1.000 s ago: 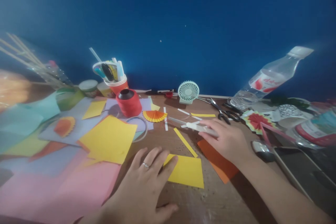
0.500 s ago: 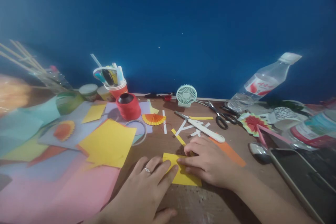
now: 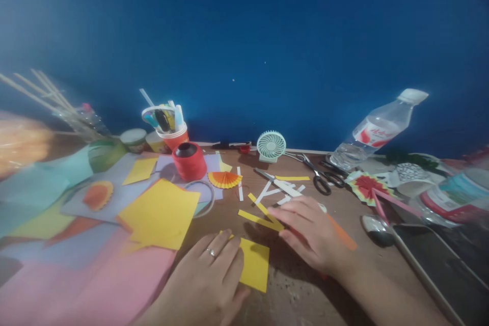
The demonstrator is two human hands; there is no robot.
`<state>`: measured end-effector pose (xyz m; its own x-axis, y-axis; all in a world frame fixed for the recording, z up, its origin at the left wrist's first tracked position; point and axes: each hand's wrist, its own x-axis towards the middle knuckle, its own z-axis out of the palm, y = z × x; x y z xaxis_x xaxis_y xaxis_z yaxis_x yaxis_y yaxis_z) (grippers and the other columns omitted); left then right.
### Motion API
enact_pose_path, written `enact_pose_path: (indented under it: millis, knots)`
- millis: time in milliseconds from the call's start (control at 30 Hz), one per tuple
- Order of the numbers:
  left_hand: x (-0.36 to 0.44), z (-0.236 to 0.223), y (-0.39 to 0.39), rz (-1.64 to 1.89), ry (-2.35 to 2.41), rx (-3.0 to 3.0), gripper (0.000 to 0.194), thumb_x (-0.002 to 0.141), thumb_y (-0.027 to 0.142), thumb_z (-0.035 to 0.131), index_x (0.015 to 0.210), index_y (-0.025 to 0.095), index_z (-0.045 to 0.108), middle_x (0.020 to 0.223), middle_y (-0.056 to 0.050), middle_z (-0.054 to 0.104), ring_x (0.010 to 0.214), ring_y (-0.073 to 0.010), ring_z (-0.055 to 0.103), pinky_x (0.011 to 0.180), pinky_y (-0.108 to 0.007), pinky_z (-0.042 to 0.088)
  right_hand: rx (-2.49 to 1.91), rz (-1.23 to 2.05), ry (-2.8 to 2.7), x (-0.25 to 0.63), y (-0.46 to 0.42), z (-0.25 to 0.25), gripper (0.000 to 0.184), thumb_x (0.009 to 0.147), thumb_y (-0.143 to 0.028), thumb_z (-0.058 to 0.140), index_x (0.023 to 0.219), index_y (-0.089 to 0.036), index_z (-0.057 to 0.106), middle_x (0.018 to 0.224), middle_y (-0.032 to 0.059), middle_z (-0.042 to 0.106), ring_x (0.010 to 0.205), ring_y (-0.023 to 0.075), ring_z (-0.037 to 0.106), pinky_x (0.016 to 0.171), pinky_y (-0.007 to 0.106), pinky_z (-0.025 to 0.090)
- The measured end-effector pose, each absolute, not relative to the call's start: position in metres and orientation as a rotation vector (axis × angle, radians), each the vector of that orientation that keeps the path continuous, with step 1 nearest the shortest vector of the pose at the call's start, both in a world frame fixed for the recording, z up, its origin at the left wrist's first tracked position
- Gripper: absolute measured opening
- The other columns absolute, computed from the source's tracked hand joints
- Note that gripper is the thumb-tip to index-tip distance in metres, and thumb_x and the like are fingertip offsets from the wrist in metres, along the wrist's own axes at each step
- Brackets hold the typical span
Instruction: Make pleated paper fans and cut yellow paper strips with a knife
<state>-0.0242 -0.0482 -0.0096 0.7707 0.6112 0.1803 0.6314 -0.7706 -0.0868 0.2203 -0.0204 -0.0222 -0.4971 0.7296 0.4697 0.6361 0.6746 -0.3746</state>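
Stretching from the near edge back to a wall, a brown, wood-look tabletop [image 3: 290, 305] shows dark specks and pale scuffs close to the person. The left hand [image 3: 210, 270] lies over the left part of a flat yellow sheet [image 3: 256, 267], fingers close together and slightly bent; whether they pinch it cannot be told. The sheet's visible right edge runs nearly straight toward the person, while its far edge slants slightly nearer at the right; its full long axis is hidden. To its right, the right hand [image 3: 309, 232] is loosely open, thumb apart from the fingers, its fingertips by the right end of a thin yellow strip [image 3: 255, 219]. That strip lies mostly crosswise, its right end nearer the person, and meets another yellow strip [image 3: 260, 205]. Smooth orange paper [image 3: 342, 234] shows beyond the right wrist, and a dark, glossy phone [image 3: 439, 265] lies farther right.

Beyond the hands are white paper strips [image 3: 273, 191], a pale-handled cutter [image 3: 284, 186], a pleated orange-and-yellow paper fan [image 3: 225, 179] and a clear ring [image 3: 210, 201]. Farther back sit a red thread spool [image 3: 190, 163], metal scissors [image 3: 313, 167] with dark handles, a ribbed mint-green fan [image 3: 271, 146] and a tilted clear plastic bottle [image 3: 378, 130], before the plain deep-blue wall [image 3: 244, 35].
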Motion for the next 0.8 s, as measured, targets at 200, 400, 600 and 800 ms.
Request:
enact_pose_path:
  millis: [200, 400, 600, 800]
  knots:
    - [-0.022, -0.019, -0.047, -0.17, -0.804, -2.949, 0.032, 0.084, 0.029, 0.045, 0.111, 0.014, 0.055, 0.106, -0.008, 0.064, 0.096, -0.025, 0.057, 0.076, -0.036, 0.05, -1.021, 0.101, -1.913, 0.232, -0.017, -0.028, 0.029, 0.082, -0.015, 0.044, 0.108, -0.021, 0.057, 0.095, 0.008, 0.059, 0.089, 0.0234, 0.051, 0.078, 0.042, 0.042]
    - [-0.021, -0.016, -0.051, -0.107, -0.95, -3.001, 0.039, 0.079, 0.017, 0.051, 0.118, 0.017, 0.048, 0.109, -0.005, 0.063, 0.095, -0.0237, 0.058, 0.079, -0.035, 0.05, -1.081, 0.103, -1.717, 0.23, -0.012, -0.034, 0.024, 0.084, -0.018, 0.043, 0.1, -0.023, 0.06, 0.093, 0.0079, 0.059, 0.089, 0.0243, 0.053, 0.078, 0.042, 0.042]
    - [-0.018, -0.014, -0.055, -0.112, -0.987, -2.995, 0.036, 0.081, 0.01, 0.047, 0.115, 0.02, 0.049, 0.103, -0.004, 0.062, 0.093, -0.0222, 0.057, 0.082, -0.037, 0.047, -1.065, 0.128, -1.661, 0.228, -0.011, -0.034, 0.022, 0.085, -0.021, 0.043, 0.097, -0.022, 0.061, 0.092, 0.007, 0.06, 0.089, 0.0234, 0.053, 0.077, 0.04, 0.043]
    - [-0.017, -0.002, -0.057, -0.228, -0.906, -2.846, 0.034, 0.083, 0.006, 0.041, 0.113, 0.017, 0.051, 0.093, -0.006, 0.063, 0.087, -0.0204, 0.058, 0.079, -0.036, 0.046, -1.123, 0.094, -1.636, 0.227, -0.017, -0.028, 0.023, 0.087, -0.025, 0.039, 0.096, -0.021, 0.06, 0.093, 0.0076, 0.06, 0.092, 0.0233, 0.053, 0.081, 0.04, 0.041]
